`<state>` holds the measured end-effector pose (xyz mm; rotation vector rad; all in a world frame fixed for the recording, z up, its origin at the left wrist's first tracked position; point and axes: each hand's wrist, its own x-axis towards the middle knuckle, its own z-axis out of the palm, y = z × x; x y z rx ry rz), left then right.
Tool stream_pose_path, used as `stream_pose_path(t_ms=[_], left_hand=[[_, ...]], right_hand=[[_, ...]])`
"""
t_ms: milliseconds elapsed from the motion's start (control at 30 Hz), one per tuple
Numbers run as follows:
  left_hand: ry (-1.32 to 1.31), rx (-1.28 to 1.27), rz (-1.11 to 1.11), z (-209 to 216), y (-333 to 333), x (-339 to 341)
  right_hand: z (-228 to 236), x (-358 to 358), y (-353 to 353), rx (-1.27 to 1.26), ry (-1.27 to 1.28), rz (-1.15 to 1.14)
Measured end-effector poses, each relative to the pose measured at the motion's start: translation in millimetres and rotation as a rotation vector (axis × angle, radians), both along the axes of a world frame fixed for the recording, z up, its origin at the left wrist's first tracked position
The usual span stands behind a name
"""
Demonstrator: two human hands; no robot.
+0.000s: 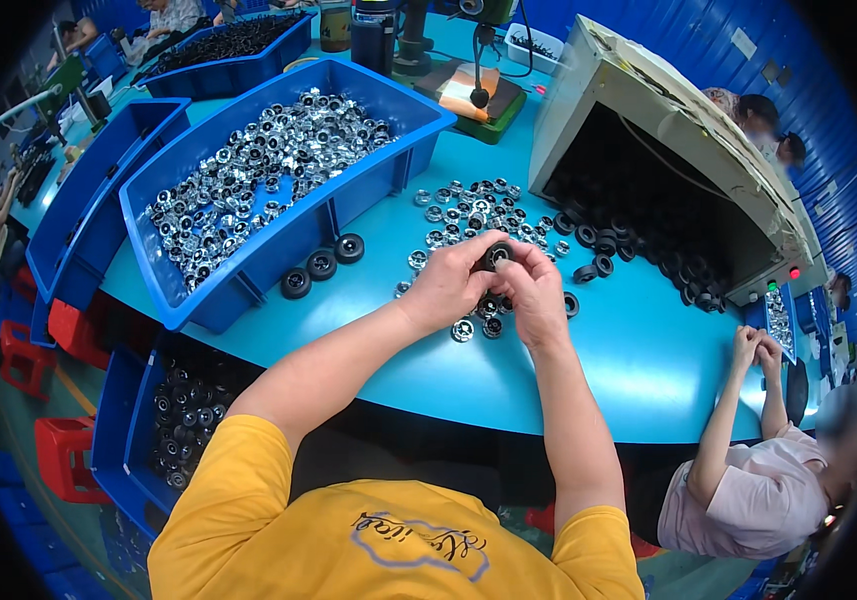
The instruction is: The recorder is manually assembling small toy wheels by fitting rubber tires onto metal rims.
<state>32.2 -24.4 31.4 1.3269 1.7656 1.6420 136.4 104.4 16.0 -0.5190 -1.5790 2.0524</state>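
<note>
Both my hands meet over the blue-green tabletop around one small black toy wheel (497,256) with a shiny centre. My left hand (453,282) grips its left side with the fingers curled. From the other side my right hand (536,295) pinches it, thumb near the hub. Loose silver wheel hubs (478,208) lie scattered beyond and under my hands. Black rubber tires (603,245) are heaped to the right, spilling from a dark box opening. Three wheels with tires (321,265) sit in a row left of my hands, beside a blue bin.
The large blue bin (398,165) holds many silver hubs. A beige box-like machine (573,110) stands at the right. Lower left, another blue bin (113,440) contains wheels, near red stools (66,455). A co-worker in a pale shirt (748,495) sits at the right.
</note>
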Motion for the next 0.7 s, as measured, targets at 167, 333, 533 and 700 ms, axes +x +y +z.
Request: stream_pose_path(t_ms=[167, 333, 533, 700], left_hand=[[0.130, 0.018, 0.047, -9.1, -1.1, -1.0], [0.421, 0.129, 0.152, -24.7, 4.1, -0.7], [0.159, 0.107, 0.031, -16.9, 2.1, 0.8], [-0.052, 0.074, 0.012, -11.9, 1.0, 1.1]], right_hand=[[2.9, -0.5, -4.7, 0.013, -0.071, -0.009], [-4.9, -1.4, -1.9, 0.053, -0.062, -0.018], [-1.4, 4.7, -1.1, -0.080, -0.019, 0.035], [1.9, 0.2, -5.1, -0.123, 0.020, 0.021]])
